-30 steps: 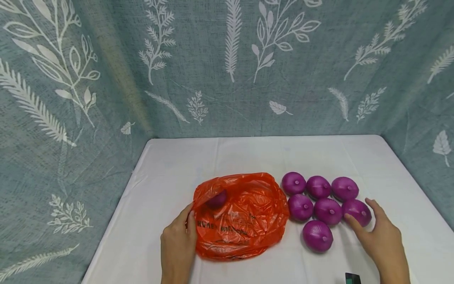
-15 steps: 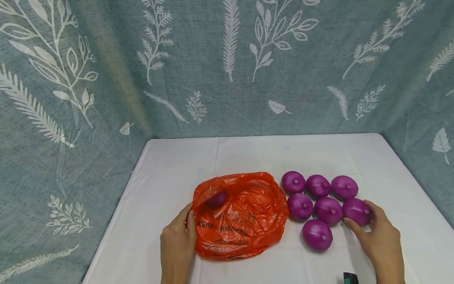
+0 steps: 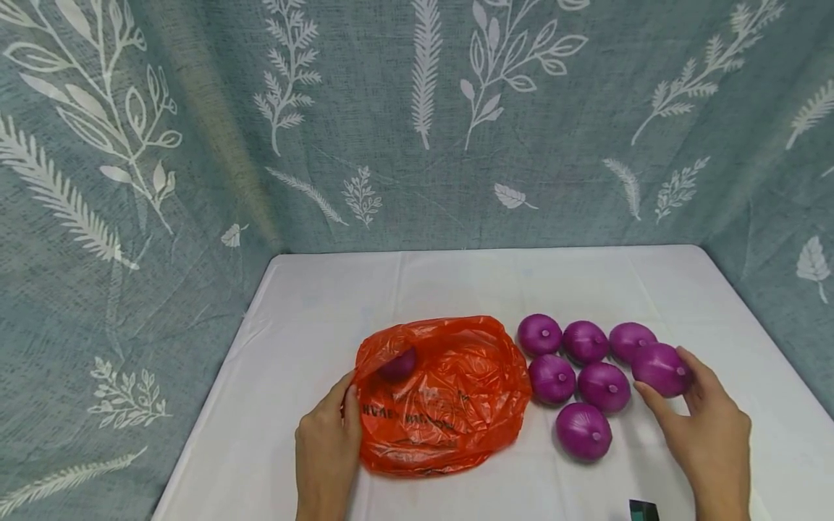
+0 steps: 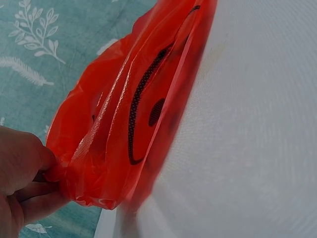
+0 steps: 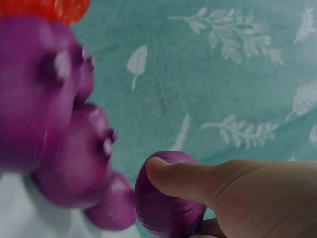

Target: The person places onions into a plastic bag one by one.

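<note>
My left hand (image 3: 328, 441) pinches the left edge of a thin red plastic bag (image 3: 456, 427) with black print; in the left wrist view the fingers bunch its rim. Inside the bag's open mouth lies one purple onion (image 3: 398, 365). My right hand (image 3: 706, 423) grips another purple onion (image 3: 662, 370), raised at the right end of the group, thumb on its near side. That held onion (image 5: 168, 203) also shows in the right wrist view, thumb across it. Several more onions stand between bag and right hand, among them the nearest onion (image 3: 583, 433) and a back-right onion (image 3: 630, 343), partly covered.
A white cloth covers the table (image 3: 326, 304). Behind and at both sides hangs a green-blue curtain (image 3: 391, 181) with white leaf patterns. A small dark object (image 3: 643, 510) shows at the bottom edge, left of the right forearm.
My right hand has closed around the rightmost onion and lifted it from its place in the row. The left hand and the bag have stayed put.
</note>
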Demonstrator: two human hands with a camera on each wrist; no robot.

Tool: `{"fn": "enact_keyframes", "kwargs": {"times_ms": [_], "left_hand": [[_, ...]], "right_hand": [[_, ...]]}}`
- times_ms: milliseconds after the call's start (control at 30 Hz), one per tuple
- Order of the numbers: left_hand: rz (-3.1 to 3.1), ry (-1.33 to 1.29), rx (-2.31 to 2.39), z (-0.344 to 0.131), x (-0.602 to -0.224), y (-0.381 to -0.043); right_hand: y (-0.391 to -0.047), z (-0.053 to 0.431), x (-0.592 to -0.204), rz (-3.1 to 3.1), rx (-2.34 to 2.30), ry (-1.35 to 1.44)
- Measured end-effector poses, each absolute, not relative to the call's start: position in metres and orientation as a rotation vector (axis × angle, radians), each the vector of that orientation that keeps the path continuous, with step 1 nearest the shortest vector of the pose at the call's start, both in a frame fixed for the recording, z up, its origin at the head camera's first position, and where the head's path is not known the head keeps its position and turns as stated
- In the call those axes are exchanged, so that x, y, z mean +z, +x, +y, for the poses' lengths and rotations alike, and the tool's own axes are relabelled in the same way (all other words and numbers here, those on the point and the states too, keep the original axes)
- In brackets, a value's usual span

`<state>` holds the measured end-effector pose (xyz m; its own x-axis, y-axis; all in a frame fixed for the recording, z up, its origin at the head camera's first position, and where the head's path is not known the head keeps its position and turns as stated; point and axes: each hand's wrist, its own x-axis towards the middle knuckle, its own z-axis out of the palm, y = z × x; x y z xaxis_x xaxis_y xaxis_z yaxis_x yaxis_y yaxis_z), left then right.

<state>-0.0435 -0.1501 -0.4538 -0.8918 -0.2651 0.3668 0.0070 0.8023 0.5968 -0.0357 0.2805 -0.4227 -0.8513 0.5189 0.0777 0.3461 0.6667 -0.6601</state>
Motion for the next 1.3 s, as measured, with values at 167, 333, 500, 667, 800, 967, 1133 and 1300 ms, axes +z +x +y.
{"fn": "enact_keyframes", "kwargs": {"times_ms": [167, 333, 500, 667, 800, 967, 1133, 1300], "left_hand": [[-2.546, 0.190, -0.855, -0.150, -0.453, -0.044], [-2.531, 0.181, -0.845, -0.150, -0.454, -0.044], [-2.541, 0.189, -0.844, -0.149, -0.453, -0.045], [-2.528, 0.176, -0.833, -0.150, -0.454, -0.045], [-2.506, 0.146, -0.819, -0.151, -0.456, -0.045], [-2.500, 0.133, -0.818, -0.151, -0.457, -0.044], [-2.519, 0.152, -0.820, -0.151, -0.456, -0.045], [-2.516, 0.153, -0.816, -0.151, -0.457, -0.045]], "right_hand": [[-0.037, 0.267, -0.410, -2.587, 0.993, -0.634], [-0.040, 0.251, -0.402, -2.580, 1.034, -0.608], [-0.045, 0.233, -0.397, -2.590, 1.103, -0.541], [-0.049, 0.210, -0.391, -2.591, 1.147, -0.434], [-0.052, 0.193, -0.388, -2.594, 1.186, -0.334], [-0.056, 0.174, -0.391, -2.582, 1.225, -0.184], [-0.061, 0.155, -0.400, -2.594, 1.277, -0.077], [-0.067, 0.137, -0.405, -2.601, 1.317, -0.014]]}}
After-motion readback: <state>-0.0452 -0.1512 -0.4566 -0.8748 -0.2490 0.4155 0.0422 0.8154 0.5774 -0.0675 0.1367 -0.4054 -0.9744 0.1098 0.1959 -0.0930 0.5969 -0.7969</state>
